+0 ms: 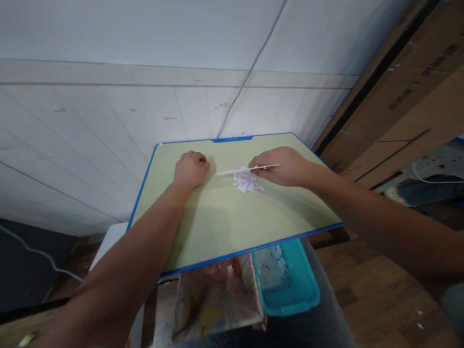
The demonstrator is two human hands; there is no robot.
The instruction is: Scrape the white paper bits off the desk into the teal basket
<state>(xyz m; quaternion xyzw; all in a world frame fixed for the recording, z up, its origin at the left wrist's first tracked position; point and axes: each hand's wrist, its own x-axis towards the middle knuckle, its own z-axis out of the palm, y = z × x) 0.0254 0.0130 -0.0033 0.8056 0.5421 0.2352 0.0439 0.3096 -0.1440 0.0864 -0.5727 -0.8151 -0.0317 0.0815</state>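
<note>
A pale yellow-green board (pixel 217 222) with a blue rim lies in front of me. On its middle is a small heap of white scraps (pixel 246 181) with faint purple marks. My right hand (pixel 281 166) pinches a thin white strip or card (pixel 232 172), seen nearly edge-on, which reaches left just above or against the heap. To the left of the heap my left hand (pixel 191 169) rests on the board with its fingers curled in. A small dark spot shows by its fingertips, but I cannot tell what it is.
Below the board's near edge stand a turquoise tub (pixel 308 290) with pale bits inside and a clear-covered box (pixel 221 309). A white wall (pixel 108 111) with a hanging cable (pixel 250 72) rises behind. Cardboard boxes (pixel 409 96) are stacked at the right.
</note>
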